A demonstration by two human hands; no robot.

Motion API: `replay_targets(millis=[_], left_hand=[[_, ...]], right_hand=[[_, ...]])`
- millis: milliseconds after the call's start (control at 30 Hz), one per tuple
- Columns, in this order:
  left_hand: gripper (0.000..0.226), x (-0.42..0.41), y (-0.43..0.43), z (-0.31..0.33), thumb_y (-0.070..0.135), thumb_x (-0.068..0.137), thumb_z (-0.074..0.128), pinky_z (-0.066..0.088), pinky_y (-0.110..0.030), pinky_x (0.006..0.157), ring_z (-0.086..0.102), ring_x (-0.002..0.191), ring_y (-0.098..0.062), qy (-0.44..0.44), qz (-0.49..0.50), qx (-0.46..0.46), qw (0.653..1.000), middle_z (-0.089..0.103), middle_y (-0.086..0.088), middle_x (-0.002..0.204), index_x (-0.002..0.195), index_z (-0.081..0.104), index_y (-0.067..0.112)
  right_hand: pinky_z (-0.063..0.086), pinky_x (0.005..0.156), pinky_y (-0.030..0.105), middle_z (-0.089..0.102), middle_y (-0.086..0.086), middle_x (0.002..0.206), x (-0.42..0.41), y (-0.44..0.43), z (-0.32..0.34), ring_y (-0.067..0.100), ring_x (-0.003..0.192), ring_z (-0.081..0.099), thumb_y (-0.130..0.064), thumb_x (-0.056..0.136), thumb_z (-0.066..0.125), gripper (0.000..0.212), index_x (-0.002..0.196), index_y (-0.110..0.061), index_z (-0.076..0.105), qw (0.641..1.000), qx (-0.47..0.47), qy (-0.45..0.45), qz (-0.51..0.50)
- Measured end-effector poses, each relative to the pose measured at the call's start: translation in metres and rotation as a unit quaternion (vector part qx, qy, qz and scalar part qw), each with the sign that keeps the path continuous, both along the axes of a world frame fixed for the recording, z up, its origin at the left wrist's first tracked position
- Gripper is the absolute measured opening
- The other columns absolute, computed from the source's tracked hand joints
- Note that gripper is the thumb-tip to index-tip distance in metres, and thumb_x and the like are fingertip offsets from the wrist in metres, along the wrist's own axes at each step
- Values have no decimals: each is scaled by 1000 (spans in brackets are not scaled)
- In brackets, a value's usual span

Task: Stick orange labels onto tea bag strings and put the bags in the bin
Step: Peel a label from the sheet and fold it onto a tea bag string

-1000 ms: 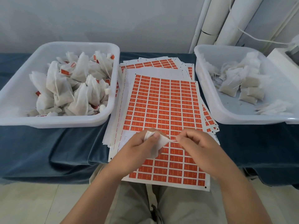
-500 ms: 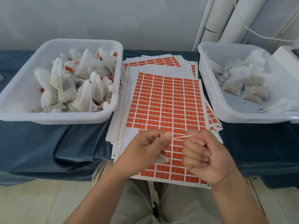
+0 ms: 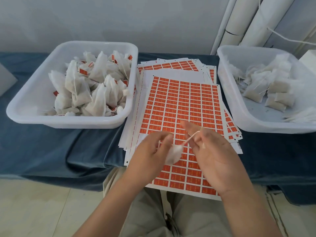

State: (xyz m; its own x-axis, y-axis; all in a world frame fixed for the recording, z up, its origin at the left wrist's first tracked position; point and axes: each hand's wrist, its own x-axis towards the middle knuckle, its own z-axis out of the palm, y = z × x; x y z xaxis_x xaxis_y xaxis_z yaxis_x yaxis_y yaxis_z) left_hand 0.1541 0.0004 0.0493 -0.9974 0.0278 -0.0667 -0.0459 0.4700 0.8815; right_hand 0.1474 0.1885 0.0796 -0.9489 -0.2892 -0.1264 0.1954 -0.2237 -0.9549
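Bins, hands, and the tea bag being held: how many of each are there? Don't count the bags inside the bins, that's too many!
Bins: 2, the left bin and the right bin
Hands: 2, the left hand and the right hand
Tea bag held between the hands: 1, the tea bag
Total: 5

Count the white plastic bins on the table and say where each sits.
2. The left bin holds tea bags with orange labels; the right bin, partly cut off at the picture's edge, holds unlabelled bags. Label sheets lie between them. None seems hidden.
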Motion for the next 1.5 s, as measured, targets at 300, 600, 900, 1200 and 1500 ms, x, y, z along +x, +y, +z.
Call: replay_targets(millis=[300,600,900,1200,1500], left_hand=[[30,-12,-41,7,54,109,47,56,-33,73,73,79,11,-122,223,214,943,74,35,90,88,66,64],[22,-16,-75,13,34,98,74,62,-41,91,79,98,-22,-220,128,196,947,81,-2,112,119,76,30],[42,-3,-71,14,18,91,80,56,-51,102,79,103,-23,-163,75,215,960,82,-4,109,129,67,29],[62,1,-64,12,4,84,80,60,-56,99,75,113,-30,-119,85,336,930,76,-6,123,136,62,32],[75,5,-60,14,2,89,81,64,-42,92,77,106,-18,-24,98,244,964,75,11,119,143,51,44]], right_hand=[[48,79,34,51,-8,74,-29,-19,-9,8,63,49,-52,98,62,33,119,-31,77,990,-22,-22,-135],[57,81,20,65,-33,107,-30,-53,-31,-6,99,67,-65,96,56,11,106,-64,60,963,251,66,-68],[41,78,2,53,-36,106,-28,-66,-41,-14,111,51,-73,92,56,23,101,-53,59,900,372,215,-70],[31,79,5,66,-8,108,-26,-60,-31,0,88,49,-69,93,48,58,121,-26,75,804,474,353,-59],[30,70,5,69,-3,86,-30,-53,-12,2,71,48,-33,96,71,21,105,-17,81,719,505,477,-17]])
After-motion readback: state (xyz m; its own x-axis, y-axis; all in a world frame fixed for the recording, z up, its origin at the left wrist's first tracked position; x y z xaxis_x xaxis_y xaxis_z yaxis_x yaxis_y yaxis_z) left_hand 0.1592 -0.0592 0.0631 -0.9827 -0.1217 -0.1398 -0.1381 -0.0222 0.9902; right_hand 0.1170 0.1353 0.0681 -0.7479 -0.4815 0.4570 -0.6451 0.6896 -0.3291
